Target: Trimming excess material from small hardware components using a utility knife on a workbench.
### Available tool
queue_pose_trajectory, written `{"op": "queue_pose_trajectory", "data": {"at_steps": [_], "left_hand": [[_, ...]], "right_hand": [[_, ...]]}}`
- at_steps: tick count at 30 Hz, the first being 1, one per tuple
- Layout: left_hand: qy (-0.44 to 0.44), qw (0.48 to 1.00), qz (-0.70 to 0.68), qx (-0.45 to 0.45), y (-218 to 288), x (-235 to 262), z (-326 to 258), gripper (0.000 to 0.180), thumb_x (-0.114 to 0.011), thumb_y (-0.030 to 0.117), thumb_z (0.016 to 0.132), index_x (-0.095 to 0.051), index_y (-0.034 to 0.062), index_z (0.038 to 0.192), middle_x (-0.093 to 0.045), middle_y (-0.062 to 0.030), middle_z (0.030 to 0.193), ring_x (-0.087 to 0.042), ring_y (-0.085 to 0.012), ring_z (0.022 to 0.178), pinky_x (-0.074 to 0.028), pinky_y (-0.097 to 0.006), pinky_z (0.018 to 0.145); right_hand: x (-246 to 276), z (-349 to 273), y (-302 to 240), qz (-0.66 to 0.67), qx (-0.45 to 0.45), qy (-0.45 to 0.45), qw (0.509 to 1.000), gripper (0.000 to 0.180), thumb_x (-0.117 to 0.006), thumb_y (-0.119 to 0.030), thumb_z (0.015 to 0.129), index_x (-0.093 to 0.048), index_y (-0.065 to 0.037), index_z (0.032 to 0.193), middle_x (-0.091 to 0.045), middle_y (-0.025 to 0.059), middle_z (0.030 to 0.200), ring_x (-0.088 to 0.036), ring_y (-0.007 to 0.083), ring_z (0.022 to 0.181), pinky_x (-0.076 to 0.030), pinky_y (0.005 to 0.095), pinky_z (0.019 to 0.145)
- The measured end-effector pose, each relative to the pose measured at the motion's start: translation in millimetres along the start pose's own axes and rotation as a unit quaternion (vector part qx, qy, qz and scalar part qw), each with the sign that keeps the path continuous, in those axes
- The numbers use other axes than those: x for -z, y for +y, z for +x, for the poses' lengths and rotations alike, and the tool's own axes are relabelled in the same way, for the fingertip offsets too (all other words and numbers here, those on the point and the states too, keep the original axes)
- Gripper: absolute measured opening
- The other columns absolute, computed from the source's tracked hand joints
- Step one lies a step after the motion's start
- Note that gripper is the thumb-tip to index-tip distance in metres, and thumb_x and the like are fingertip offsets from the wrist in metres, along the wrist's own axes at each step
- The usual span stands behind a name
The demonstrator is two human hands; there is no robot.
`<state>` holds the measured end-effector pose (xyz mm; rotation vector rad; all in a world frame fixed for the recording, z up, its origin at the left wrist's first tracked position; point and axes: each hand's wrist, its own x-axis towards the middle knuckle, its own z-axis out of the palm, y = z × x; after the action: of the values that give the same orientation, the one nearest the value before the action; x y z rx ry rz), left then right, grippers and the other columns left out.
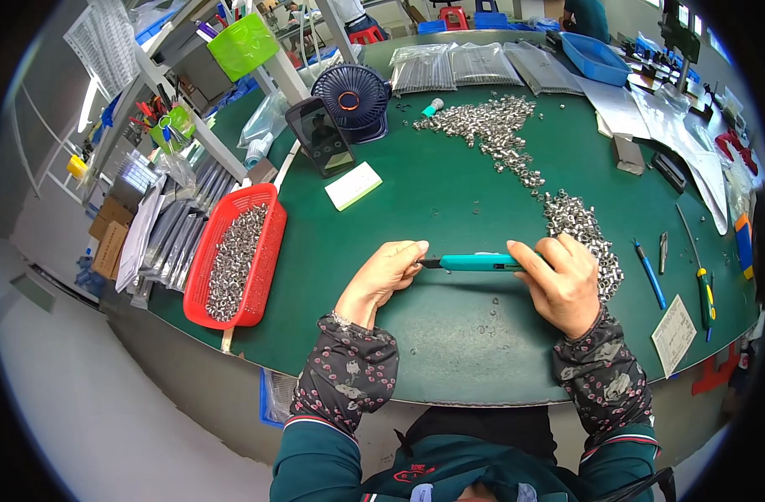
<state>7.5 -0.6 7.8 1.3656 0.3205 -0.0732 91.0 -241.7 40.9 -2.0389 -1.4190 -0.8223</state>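
In front of me, above the green table, my right hand (560, 283) grips the right end of a teal-handled utility knife (483, 263), which lies level across my view. Its dark tip points left and reaches the fingers of my left hand (388, 274). Those fingers are pinched together at the tip, and whatever small thing they hold is hidden. Right beside my right hand spreads a pile of small silver metal rings (576, 219). Another heap of rings (491, 125) lies farther back on the table. A few tiny thin rings (494, 313) are scattered below the knife.
A red basket (273, 243) of metal rings stands at the left. Behind it are a phone (319, 138), a fan (350, 100) and a note pad (353, 186). On the right lie a blue pen-like tool (650, 274), a screwdriver (704, 294) and a paper slip (674, 335).
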Motion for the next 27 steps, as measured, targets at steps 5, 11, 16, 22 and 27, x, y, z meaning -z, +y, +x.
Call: {"op": "queue_pose_trajectory", "data": {"at_steps": [5, 11, 16, 22, 27], "left_hand": [[-0.002, 1.0, -0.012, -0.007, -4.1, 3.6, 4.7, 0.029, -0.05, 0.029, 0.086, -0.044, 0.0091, 0.066, -0.035, 0.0059, 0.055, -0.023, -0.0012, 0.041, -0.017, -0.016, 0.035], [0.029, 0.987, -0.125, -0.092, -7.2, 3.4, 7.0, 0.023, -0.046, 0.027, 0.088, -0.048, 0.0066, 0.078, -0.041, 0.0023, 0.065, -0.028, -0.0017, 0.044, -0.022, -0.014, 0.035], [-0.005, 0.967, -0.201, -0.156, -9.4, 3.9, 8.2, 0.014, -0.047, 0.02, 0.088, -0.05, 0.0057, 0.087, -0.045, -0.0002, 0.076, -0.033, -0.0026, 0.05, -0.026, -0.014, 0.037], [-0.015, 0.959, -0.22, -0.178, -9.2, 1.9, 9.8, 0.009, -0.051, 0.013, 0.085, -0.05, 0.0066, 0.091, -0.049, -0.0009, 0.083, -0.036, -0.0037, 0.053, -0.027, -0.014, 0.038], [-0.004, 0.959, -0.211, -0.19, -10.9, 2.4, 9.8, 0.009, -0.051, 0.012, 0.085, -0.051, 0.0044, 0.089, -0.051, -0.0031, 0.083, -0.034, -0.0039, 0.051, -0.026, -0.014, 0.037]], "right_hand": [[-0.6, 1.5, -1.2, -0.034, 0.045, 0.023, 0.998, 0.039, -0.067, -0.01, 0.054, -0.058, -0.006, 0.092, -0.045, 0.0045, 0.067, -0.043, 0.0205, 0.057, -0.035, 0.0319, 0.049], [-8.4, -3.0, -2.4, 0.105, -0.117, 0.008, 0.988, 0.026, -0.067, -0.011, 0.063, -0.058, -0.007, 0.087, -0.047, 0.0063, 0.066, -0.049, 0.0247, 0.06, -0.04, 0.0331, 0.052], [-15.2, -11.6, 0.5, 0.207, -0.212, -0.071, 0.952, 0.026, -0.062, -0.024, 0.073, -0.059, -0.006, 0.091, -0.052, 0.0096, 0.067, -0.052, 0.0267, 0.058, -0.041, 0.0343, 0.053], [-18.1, -12.8, 0.8, 0.3, -0.274, -0.133, 0.904, 0.03, -0.061, -0.026, 0.074, -0.06, -0.004, 0.094, -0.059, 0.0124, 0.077, -0.058, 0.0264, 0.067, -0.044, 0.0327, 0.06], [-22.7, -13.5, 2.2, 0.338, -0.291, -0.157, 0.881, 0.03, -0.06, -0.026, 0.075, -0.06, -0.004, 0.095, -0.06, 0.0124, 0.079, -0.058, 0.0265, 0.069, -0.045, 0.0325, 0.062]]}}
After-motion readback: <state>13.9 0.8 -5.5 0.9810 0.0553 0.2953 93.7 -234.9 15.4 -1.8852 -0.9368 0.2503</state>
